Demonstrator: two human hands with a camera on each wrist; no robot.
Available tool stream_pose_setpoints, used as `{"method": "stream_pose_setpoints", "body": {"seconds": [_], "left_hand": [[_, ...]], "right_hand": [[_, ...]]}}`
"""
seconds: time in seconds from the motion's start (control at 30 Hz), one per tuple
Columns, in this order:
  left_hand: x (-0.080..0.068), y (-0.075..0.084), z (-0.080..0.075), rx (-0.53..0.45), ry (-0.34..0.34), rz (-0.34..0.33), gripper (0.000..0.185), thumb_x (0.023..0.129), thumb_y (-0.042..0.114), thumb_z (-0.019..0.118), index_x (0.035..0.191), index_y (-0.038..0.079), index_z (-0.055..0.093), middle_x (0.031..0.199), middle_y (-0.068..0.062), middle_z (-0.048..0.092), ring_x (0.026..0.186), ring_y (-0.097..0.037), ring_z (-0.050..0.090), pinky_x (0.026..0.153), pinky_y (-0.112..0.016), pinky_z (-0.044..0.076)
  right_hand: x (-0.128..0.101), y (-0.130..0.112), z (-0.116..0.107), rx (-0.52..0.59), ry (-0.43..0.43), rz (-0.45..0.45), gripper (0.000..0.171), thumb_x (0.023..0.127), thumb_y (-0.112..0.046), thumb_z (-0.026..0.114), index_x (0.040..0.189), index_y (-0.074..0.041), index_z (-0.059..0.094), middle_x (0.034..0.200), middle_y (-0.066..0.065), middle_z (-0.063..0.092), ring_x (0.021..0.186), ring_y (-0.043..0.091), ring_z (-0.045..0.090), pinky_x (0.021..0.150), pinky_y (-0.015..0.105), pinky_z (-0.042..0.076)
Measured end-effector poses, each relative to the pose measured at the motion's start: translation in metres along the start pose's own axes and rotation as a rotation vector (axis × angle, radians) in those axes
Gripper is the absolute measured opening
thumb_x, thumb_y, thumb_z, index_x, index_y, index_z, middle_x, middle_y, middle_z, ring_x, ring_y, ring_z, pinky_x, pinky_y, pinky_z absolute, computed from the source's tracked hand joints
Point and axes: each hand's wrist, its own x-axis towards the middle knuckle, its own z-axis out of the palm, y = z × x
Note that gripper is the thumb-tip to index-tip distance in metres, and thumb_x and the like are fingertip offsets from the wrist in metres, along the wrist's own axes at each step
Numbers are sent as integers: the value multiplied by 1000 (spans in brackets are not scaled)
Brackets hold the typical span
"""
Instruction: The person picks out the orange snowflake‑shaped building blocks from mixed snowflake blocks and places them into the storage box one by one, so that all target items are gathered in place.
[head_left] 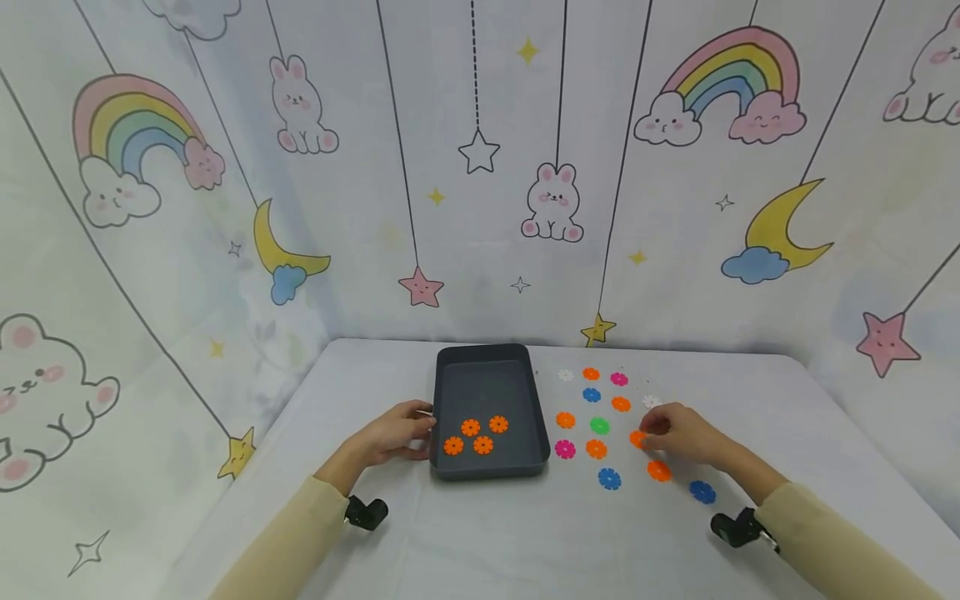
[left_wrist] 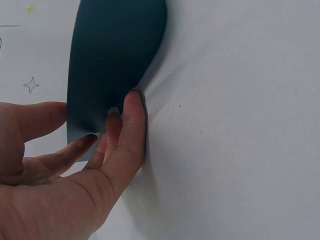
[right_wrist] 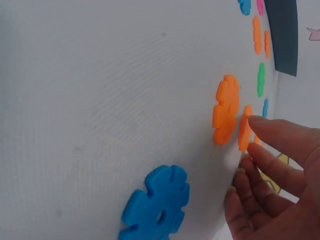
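Observation:
A dark grey rectangular tray (head_left: 491,477) lies on the table with several orange notched plastic discs (head_left: 483,445) in its near half. My left hand (head_left: 397,432) holds the tray's left side. In the left wrist view the thumb reaches the rim and the fingers lie along the outer wall (left_wrist: 120,45). To the right of the tray, my right hand (head_left: 684,433) pinches an orange notched disc (right_wrist: 245,131) at its edge between thumb and index finger, close over the tablecloth. Another orange disc (right_wrist: 226,110) lies right beside it, and a blue disc (right_wrist: 159,205) is nearer the wrist.
Loose discs lie scattered right of the tray: a green one (head_left: 599,426), a pink one (head_left: 565,450), a white one (head_left: 566,376), a blue one (head_left: 610,478) and several orange. A patterned cloth backdrop (head_left: 480,242) rises behind the white-covered table (head_left: 510,542).

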Motion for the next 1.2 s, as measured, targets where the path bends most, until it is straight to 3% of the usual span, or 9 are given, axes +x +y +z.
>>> {"method": "stream_pose_setpoints", "body": {"seconds": [0.3, 0.6, 0.9, 1.2], "left_hand": [[-1, 0, -1, 5, 7, 2, 47, 106, 11, 54, 149, -3, 42, 144, -25, 50, 119, -36, 58, 85, -48, 61], [-2, -1, -1, 7, -3, -3, 47, 106, 12, 54, 149, -4, 41, 144, -25, 49, 119, -36, 59, 85, -49, 61], [-2, 2, -1, 2, -8, -3, 48, 106, 12, 54, 150, -4, 40, 146, -26, 48, 121, -37, 58, 86, -48, 61], [-1, 0, -1, 5, -10, 7, 49, 106, 12, 55, 150, -4, 41, 144, -24, 50, 119, -35, 59, 86, -48, 61]], "right_hand": [[0, -7, -2, 0, 6, -16, 20, 91, -14, 76, 103, -1, 67, 93, 4, 64, 86, 21, 57, 76, 32, 55], [4, -22, -8, 11, 2, -126, 10, 93, -9, 72, 100, -2, 70, 90, 2, 67, 84, 19, 60, 74, 28, 56], [22, -60, -7, 39, 12, -189, 8, 94, -10, 73, 100, -5, 70, 92, 1, 69, 86, 19, 63, 77, 25, 57], [35, -99, 4, 134, -7, -263, 8, 95, -10, 72, 101, -4, 71, 94, 5, 71, 91, 32, 67, 80, 27, 58]]}}
